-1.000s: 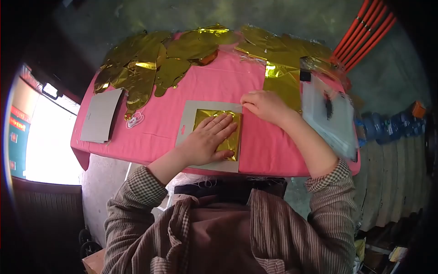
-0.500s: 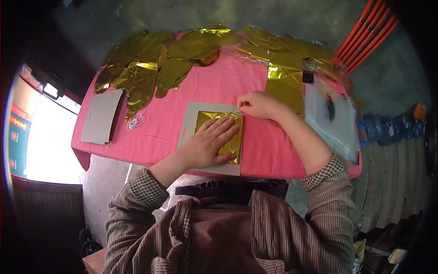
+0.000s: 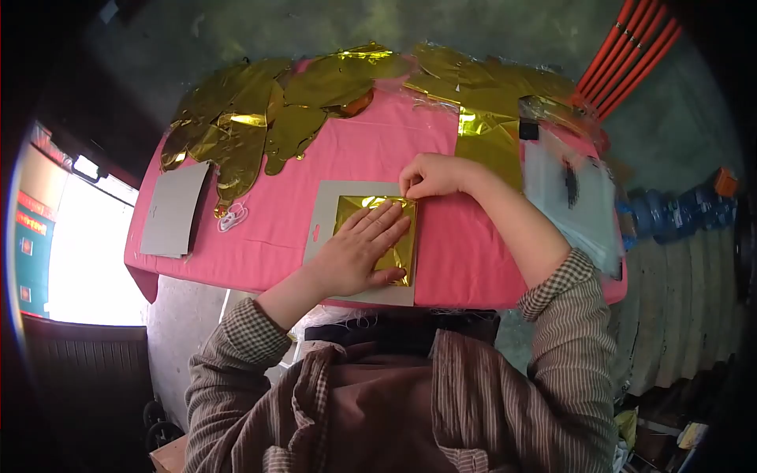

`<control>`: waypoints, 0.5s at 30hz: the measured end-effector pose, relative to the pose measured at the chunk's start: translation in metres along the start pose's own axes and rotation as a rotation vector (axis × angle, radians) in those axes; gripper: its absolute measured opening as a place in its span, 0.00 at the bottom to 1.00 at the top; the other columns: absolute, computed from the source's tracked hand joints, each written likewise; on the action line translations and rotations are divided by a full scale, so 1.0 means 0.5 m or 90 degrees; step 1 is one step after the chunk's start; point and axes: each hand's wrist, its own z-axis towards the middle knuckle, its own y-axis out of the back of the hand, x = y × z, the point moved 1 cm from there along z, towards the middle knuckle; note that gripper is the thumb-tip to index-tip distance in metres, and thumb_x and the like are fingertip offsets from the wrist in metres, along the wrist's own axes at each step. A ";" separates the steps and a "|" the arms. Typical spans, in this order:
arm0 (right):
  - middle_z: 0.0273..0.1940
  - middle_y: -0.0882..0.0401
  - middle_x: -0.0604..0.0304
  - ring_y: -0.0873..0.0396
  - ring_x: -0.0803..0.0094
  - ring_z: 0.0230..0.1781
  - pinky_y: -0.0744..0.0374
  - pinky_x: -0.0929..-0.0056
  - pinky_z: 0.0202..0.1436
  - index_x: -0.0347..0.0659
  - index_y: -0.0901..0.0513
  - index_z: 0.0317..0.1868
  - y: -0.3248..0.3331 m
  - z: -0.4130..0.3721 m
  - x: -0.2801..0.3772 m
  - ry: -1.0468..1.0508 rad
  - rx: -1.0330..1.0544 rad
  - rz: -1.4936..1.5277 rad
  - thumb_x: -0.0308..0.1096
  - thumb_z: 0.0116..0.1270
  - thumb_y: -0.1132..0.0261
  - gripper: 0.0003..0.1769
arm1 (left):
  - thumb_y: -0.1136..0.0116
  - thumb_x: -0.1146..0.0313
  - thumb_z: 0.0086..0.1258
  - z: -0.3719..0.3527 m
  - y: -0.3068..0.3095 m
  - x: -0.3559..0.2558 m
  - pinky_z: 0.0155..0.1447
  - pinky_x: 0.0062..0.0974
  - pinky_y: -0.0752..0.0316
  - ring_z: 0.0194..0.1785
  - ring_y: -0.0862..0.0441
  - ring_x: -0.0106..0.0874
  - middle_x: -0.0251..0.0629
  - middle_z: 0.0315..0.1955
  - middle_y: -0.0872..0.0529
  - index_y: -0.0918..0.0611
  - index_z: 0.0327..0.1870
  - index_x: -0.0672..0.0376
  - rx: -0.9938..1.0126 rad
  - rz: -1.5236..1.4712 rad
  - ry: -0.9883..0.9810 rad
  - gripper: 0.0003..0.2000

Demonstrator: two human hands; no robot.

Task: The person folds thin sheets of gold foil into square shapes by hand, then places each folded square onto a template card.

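Note:
A folded piece of shiny gold foil (image 3: 404,254) lies on a grey card (image 3: 324,206) at the near edge of the table. My left hand (image 3: 355,246) rests flat on the foil, fingers stretched out, covering much of it. At the top right corner of the foil and card, my right hand (image 3: 436,175) is closed in a pinch. Whatever is between those fingertips, if anything, is hidden. The card has a small hanging slot on its left side.
A pink cloth (image 3: 371,142) covers the table. Gold foil balloons (image 3: 236,118) spread along the far side. Grey cards (image 3: 173,209) and a white string (image 3: 232,217) lie left. Clear plastic bags (image 3: 572,209) lie right, with plastic bottles (image 3: 670,217) beyond.
My right hand has moved slightly left, from beside the card to the foil's top right corner. My left hand stays flat on the foil.

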 end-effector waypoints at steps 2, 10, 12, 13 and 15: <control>0.27 0.18 0.63 0.22 0.75 0.29 0.25 0.73 0.34 0.41 0.16 0.33 0.007 0.012 0.002 -0.011 0.027 -0.016 0.32 0.53 0.35 0.08 | 0.47 0.49 0.65 0.001 0.001 -0.001 0.74 0.41 0.53 0.74 0.50 0.43 0.49 0.70 0.44 0.41 0.70 0.60 0.005 0.000 0.001 0.36; 0.27 0.18 0.63 0.23 0.78 0.27 0.26 0.75 0.32 0.39 0.16 0.34 0.037 -0.018 0.018 -0.075 0.079 -0.077 0.31 0.54 0.36 0.08 | 0.46 0.49 0.64 0.003 0.001 0.001 0.73 0.41 0.53 0.74 0.49 0.43 0.49 0.70 0.44 0.40 0.70 0.61 0.014 -0.003 0.001 0.37; 0.27 0.18 0.63 0.24 0.78 0.27 0.26 0.76 0.32 0.39 0.17 0.34 0.043 -0.028 0.006 -0.078 0.023 -0.065 0.31 0.55 0.37 0.08 | 0.46 0.49 0.64 0.003 0.001 0.001 0.73 0.41 0.53 0.74 0.48 0.43 0.50 0.70 0.43 0.40 0.69 0.61 0.009 0.006 0.000 0.37; 0.27 0.18 0.63 0.24 0.78 0.27 0.26 0.76 0.32 0.39 0.17 0.34 0.040 -0.030 0.008 -0.078 0.025 -0.066 0.31 0.55 0.37 0.08 | 0.46 0.49 0.64 0.003 0.000 0.002 0.73 0.41 0.53 0.74 0.48 0.43 0.50 0.70 0.43 0.40 0.69 0.61 0.008 0.005 0.001 0.37; 0.27 0.19 0.61 0.24 0.76 0.27 0.27 0.74 0.32 0.38 0.18 0.34 0.030 -0.039 0.015 -0.078 -0.117 -0.055 0.32 0.56 0.38 0.08 | 0.46 0.49 0.64 0.004 -0.001 0.003 0.73 0.42 0.52 0.73 0.48 0.44 0.50 0.70 0.42 0.40 0.69 0.61 0.012 0.010 -0.001 0.37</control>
